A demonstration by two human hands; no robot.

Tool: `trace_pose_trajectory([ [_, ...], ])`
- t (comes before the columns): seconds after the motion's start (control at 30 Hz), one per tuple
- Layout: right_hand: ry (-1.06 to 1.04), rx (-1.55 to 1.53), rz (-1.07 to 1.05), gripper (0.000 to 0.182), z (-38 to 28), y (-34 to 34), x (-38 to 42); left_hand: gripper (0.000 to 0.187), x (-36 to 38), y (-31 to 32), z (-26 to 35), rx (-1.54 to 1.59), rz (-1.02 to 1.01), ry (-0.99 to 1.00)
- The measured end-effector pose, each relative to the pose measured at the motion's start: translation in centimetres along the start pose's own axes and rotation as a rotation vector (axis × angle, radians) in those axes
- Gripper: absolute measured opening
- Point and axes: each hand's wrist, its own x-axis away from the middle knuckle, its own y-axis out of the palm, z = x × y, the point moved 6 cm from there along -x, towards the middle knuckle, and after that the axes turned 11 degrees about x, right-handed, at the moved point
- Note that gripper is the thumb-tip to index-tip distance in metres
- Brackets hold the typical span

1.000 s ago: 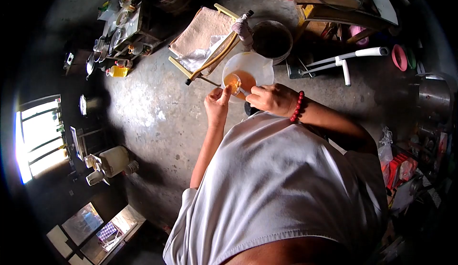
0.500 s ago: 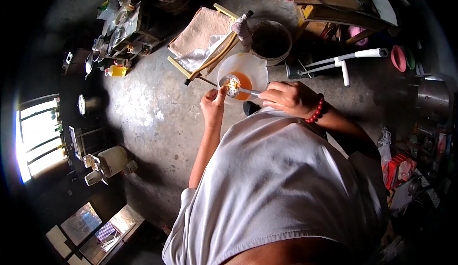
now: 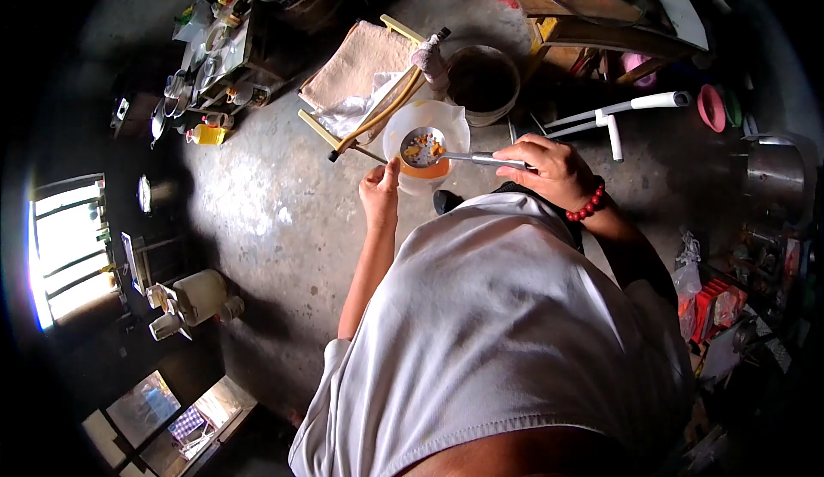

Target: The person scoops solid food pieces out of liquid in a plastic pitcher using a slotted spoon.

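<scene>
My right hand [image 3: 554, 171], with a red bead bracelet on its wrist, is closed around the grey handle of a slotted ladle [image 3: 481, 159]. The ladle's round perforated bowl [image 3: 413, 146] carries orange bits and lies over the mouth of a translucent plastic jug [image 3: 452, 122]. Orange liquid [image 3: 433, 171] shows inside the jug. My left hand [image 3: 378, 196] is closed at the jug's near left rim, thumb up; its other fingers are partly hidden.
A folding chair [image 3: 360, 61] with a pinkish cloth stands just beyond the jug, beside a dark bucket [image 3: 483, 82]. A wooden table [image 3: 584, 27] is at the upper right, and a cluttered side table [image 3: 232, 61] at the upper left. Concrete floor [image 3: 283, 237] lies below.
My right hand has drawn back to the right and turned, showing more of the handle. The ladle's bowl now sits flatter, its orange bits in plain view. The left hand has barely moved.
</scene>
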Motion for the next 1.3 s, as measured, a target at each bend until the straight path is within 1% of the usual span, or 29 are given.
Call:
trace_pose_trajectory([
  [0.07, 0.136, -0.062, -0.031, 0.023, 1.1, -0.1, 0.3, 0.044, -0.4, 0.0, -1.0, 0.044, -0.006, -0.035],
  [0.13, 0.143, -0.056, 0.001, 0.024, 1.9, -0.2, 0.5, 0.045, -0.4, 0.2, -0.8, 0.057, 0.000, -0.042],
  [0.2, 0.167, -0.119, 0.072, 0.021, 2.6, -0.6, 0.6, 0.045, -0.5, 0.5, -0.8, 0.074, 0.002, -0.046],
  [0.23, 0.211, -0.140, 0.061, 0.023, 3.0, -0.6, 0.8, 0.046, -0.8, 0.5, -1.2, 0.066, 0.011, -0.049],
  [0.33, 0.444, -0.376, 0.053, 0.021, 4.4, -0.6, 1.4, 0.047, -1.5, 0.7, -1.8, 0.025, 0.030, -0.038],
  [0.4, 0.531, -0.438, 0.089, 0.019, 5.4, -1.1, 1.8, 0.047, -1.9, 1.1, -1.9, 0.036, 0.011, -0.066],
  [0.43, 0.568, -0.457, 0.141, 0.018, 6.2, -1.3, 2.2, 0.047, -1.7, 1.3, -1.3, -0.009, 0.027, -0.028],
  [0.5, 0.606, -0.503, 0.253, 0.015, 7.3, -2.0, 2.4, 0.046, -1.9, 1.4, -1.4, -0.008, 0.035, -0.028],
  [0.6, 0.717, -0.617, 0.427, 0.017, 10.0, -2.4, 3.6, 0.044, -2.1, 1.5, -1.4, 0.006, 0.049, -0.043],
  [0.67, 0.743, -0.621, 0.560, 0.020, 11.4, -2.4, 4.2, 0.043, -2.1, 1.4, -1.5, 0.011, 0.061, -0.050],
  [0.73, 0.856, -0.680, 0.688, 0.019, 13.0, -1.8, 4.9, 0.042, -2.1, 1.2, -1.7, 0.053, 0.065, -0.091],
  [0.77, 0.938, -0.733, 0.743, 0.018, 13.9, -1.1, 5.4, 0.043, -2.0, 1.1, -1.6, 0.051, 0.064, -0.069],
  [0.8, 1.014, -0.804, 0.808, 0.019, 14.8, -0.1, 5.9, 0.043, -1.9, 1.0, -1.2, 0.047, 0.066, -0.048],
  [0.87, 1.086, -1.011, 0.891, 0.019, 19.1, 3.8, 7.9, 0.043, -1.8, 0.8, -1.0, 0.058, 0.081, -0.054],
  [0.93, 1.240, -1.104, 1.025, 0.021, 22.6, 8.1, 9.1, 0.043, -1.2, 0.7, -0.7, 0.064, 0.103, -0.077],
  [0.97, 1.365, -1.325, 1.091, 0.021, 25.9, 12.2, 10.3, 0.043, -1.1, 0.8, -0.4, 0.077, 0.110, -0.089],
  [1.0, 1.553, -1.378, 1.082, 0.022, 29.9, 16.8, 12.4, 0.043, -1.0, 0.7, -0.3, 0.090, 0.121, -0.099],
  [1.07, 1.709, -1.226, 0.974, 0.021, 30.8, 17.5, 11.5, 0.044, -1.4, 0.3, -1.1, 0.082, 0.104, -0.095],
  [1.13, 1.669, -1.331, 0.987, 0.021, 29.5, 16.5, 9.6, 0.044, -0.9, 0.3, -0.2, 0.122, 0.086, -0.095],
  [1.2, 1.570, -1.444, 0.916, 0.022, 30.7, 16.2, 8.9, 0.043, -0.5, 0.4, 0.3, 0.141, 0.098, -0.103],
  [1.27, 1.519, -1.372, 0.795, 0.023, 32.1, 15.1, 8.9, 0.043, -0.1, 0.5, 0.6, 0.162, 0.113, -0.112],
  [1.3, 1.473, -1.327, 0.736, 0.024, 31.6, 13.8, 8.6, 0.042, 0.0, 0.6, 1.0, 0.128, 0.117, -0.091],
])
